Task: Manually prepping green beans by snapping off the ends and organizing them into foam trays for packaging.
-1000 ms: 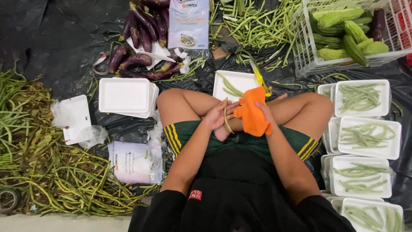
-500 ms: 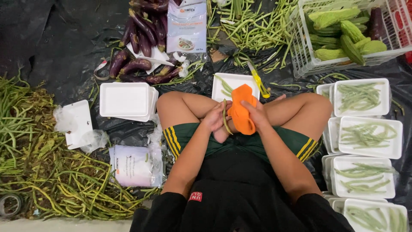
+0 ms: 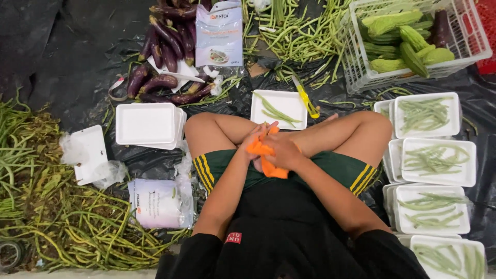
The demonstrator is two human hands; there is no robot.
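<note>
Both the left hand [image 3: 254, 146] and right hand [image 3: 283, 153] have fingers closed on the orange cloth [image 3: 266, 161] in the lap, just behind the tray [image 3: 289, 101] holding 2 beans [image 3: 276, 111]; I'd keep it bunched tight over the lap.

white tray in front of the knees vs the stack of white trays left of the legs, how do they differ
The tray in front of the knees is a single one and holds a few green beans; the stack of trays is several nested together, and its top one holds nothing. A yellow-handled knife lies at the single tray's right edge, while nothing rests against the stack. Both are white rectangular foam trays lying flat on the black sheet.
</note>
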